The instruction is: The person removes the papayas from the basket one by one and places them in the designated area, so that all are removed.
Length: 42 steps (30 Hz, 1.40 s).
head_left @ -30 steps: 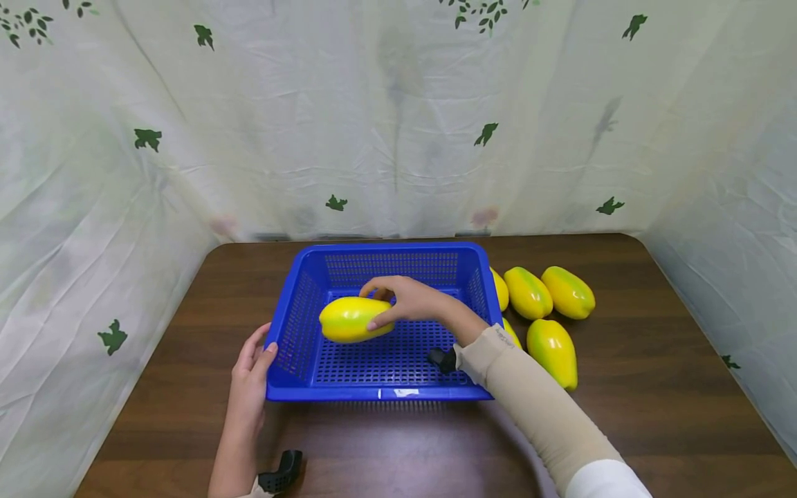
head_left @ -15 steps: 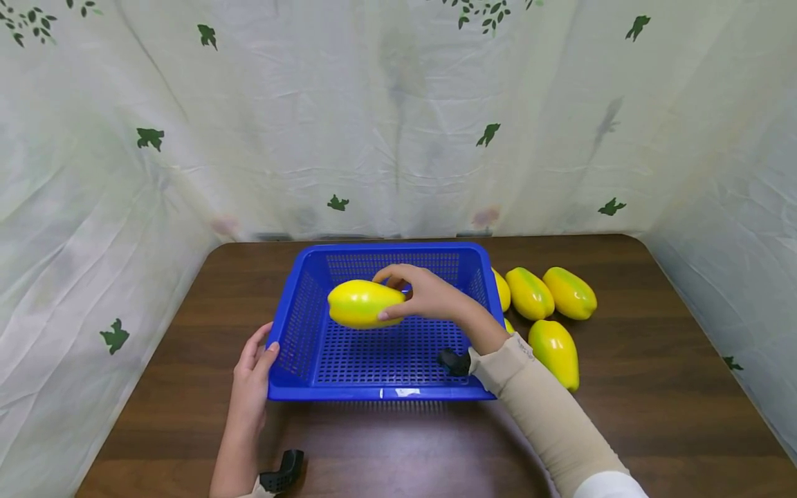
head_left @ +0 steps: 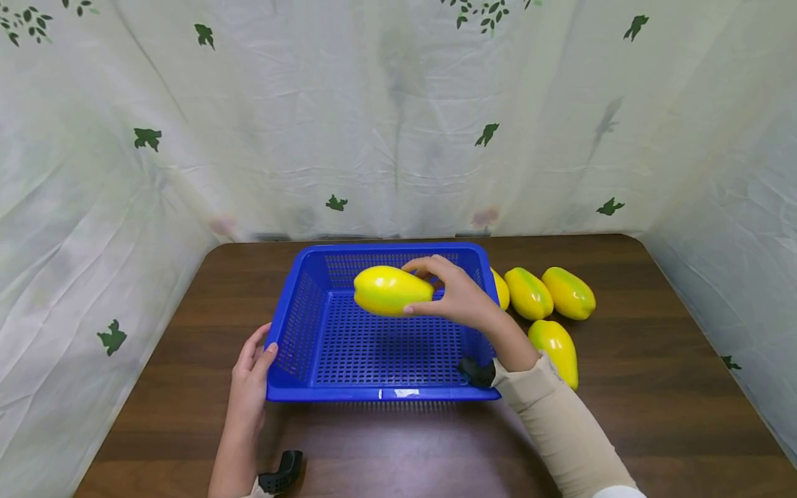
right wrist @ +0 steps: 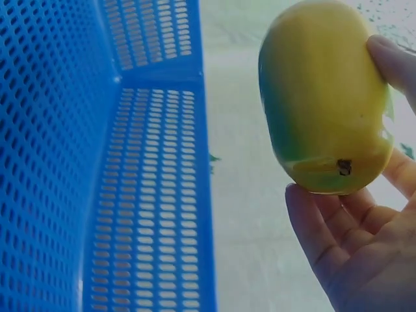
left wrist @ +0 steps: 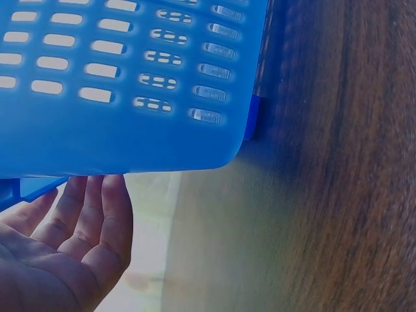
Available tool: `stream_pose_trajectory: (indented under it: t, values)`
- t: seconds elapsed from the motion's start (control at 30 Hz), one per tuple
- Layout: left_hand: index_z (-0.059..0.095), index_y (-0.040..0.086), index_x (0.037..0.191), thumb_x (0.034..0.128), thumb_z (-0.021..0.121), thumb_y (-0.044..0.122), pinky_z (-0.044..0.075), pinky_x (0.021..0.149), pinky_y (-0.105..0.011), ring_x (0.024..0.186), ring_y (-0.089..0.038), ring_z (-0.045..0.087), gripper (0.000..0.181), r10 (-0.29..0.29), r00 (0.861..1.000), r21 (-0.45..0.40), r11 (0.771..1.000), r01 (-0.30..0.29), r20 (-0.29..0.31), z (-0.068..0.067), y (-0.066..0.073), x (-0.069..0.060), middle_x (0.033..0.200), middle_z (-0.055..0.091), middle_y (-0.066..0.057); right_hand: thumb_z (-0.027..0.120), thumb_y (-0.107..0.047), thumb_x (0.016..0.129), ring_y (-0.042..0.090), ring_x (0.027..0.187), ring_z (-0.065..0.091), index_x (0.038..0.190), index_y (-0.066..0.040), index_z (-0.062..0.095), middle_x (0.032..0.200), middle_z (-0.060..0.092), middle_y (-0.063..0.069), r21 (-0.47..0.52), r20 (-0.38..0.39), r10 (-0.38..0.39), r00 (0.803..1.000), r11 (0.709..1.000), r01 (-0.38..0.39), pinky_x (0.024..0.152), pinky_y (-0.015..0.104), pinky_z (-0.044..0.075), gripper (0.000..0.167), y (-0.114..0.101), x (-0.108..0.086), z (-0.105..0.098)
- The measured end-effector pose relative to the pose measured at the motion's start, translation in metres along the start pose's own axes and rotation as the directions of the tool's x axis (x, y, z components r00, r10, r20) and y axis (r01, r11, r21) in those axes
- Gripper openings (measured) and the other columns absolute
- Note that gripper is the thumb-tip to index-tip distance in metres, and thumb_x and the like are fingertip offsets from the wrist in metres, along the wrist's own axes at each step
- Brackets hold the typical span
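Note:
My right hand (head_left: 457, 294) holds a glossy yellow-green mango (head_left: 391, 291) by one end, above the inside of a blue plastic basket (head_left: 380, 394). In the right wrist view the thumb and fingers are around the mango (right wrist: 325, 97), and a small dark stem mark shows on its end. My left hand (head_left: 251, 370) grips the basket's left rim, thumb on top. From the left wrist view, the fingers of the left hand (left wrist: 78, 240) reach up under the rim beside the perforated basket wall (left wrist: 117, 143).
Right of the basket several more mangoes lie on the brown wooden table (head_left: 654, 394), among them a front mango (head_left: 554, 353) and a far-right mango (head_left: 568, 292). One is partly hidden by the basket. A pale patterned cloth (head_left: 398, 124) hangs behind.
My right hand has moved right and up, away from me, carrying the mango from the basket's left-middle towards its back right. The left hand and the basket stay in place.

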<state>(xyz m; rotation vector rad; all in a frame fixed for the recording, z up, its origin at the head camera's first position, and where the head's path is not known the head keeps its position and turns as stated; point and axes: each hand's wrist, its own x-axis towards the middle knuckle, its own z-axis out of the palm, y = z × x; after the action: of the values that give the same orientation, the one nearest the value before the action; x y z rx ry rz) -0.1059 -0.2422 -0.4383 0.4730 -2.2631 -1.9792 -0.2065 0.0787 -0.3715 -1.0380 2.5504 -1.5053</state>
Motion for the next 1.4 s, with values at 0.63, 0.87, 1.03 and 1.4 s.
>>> stream_pose_trajectory:
  t: [0.63, 0.87, 1.03, 1.4]
  values:
    - [0.033, 0.021, 0.138, 0.0954, 0.04, 0.034, 0.045, 0.071, -0.022, 0.091, -0.015, 0.05, 0.045, -0.012, 1.0, 0.022, 1.0, 0.012, -0.002, 0.0, -0.002, 0.001, 0.119, 0.043, -0.011, 0.077, -0.023, 0.072, 0.015, 0.089, 0.042, 0.12, -0.013, 0.053, 0.104, 0.047, 0.001, -0.074, -0.248, 0.031, 0.968, 0.996, -0.05, 0.077, 0.036, 0.037, 0.055, -0.007, -0.047, -0.035]
    - [0.032, 0.022, 0.138, 0.0957, 0.039, 0.034, 0.045, 0.072, -0.022, 0.094, -0.016, 0.049, 0.045, -0.006, 1.0, 0.031, 0.999, 0.006, 0.003, 0.0, -0.002, 0.001, 0.121, 0.043, -0.01, 0.077, -0.016, 0.071, 0.016, 0.091, 0.041, 0.12, -0.012, 0.053, 0.105, 0.047, 0.003, -0.083, -0.332, 0.069, 0.941, 0.991, -0.102, 0.074, 0.036, 0.038, 0.055, -0.005, -0.067, -0.044]
    - [0.031, 0.023, 0.139, 0.0957, 0.039, 0.034, 0.044, 0.073, -0.022, 0.096, -0.018, 0.048, 0.045, -0.006, 1.0, 0.03, 1.0, 0.006, 0.007, 0.0, -0.002, 0.001, 0.122, 0.043, -0.01, 0.078, -0.012, 0.07, 0.015, 0.092, 0.039, 0.122, -0.011, 0.052, 0.102, 0.046, 0.003, -0.09, -0.403, 0.09, 0.911, 0.986, -0.137, 0.073, 0.036, 0.036, 0.058, -0.004, -0.083, -0.052]
    - [0.032, 0.021, 0.138, 0.0956, 0.039, 0.034, 0.044, 0.072, -0.022, 0.094, -0.015, 0.049, 0.045, -0.004, 1.0, 0.017, 1.0, 0.004, 0.004, 0.0, -0.002, 0.001, 0.121, 0.043, -0.01, 0.078, -0.007, 0.068, 0.013, 0.088, 0.039, 0.119, -0.007, 0.053, 0.101, 0.044, 0.005, -0.136, -0.568, 0.126, 0.813, 0.96, -0.244, 0.069, 0.023, 0.035, 0.057, 0.01, -0.123, -0.06]
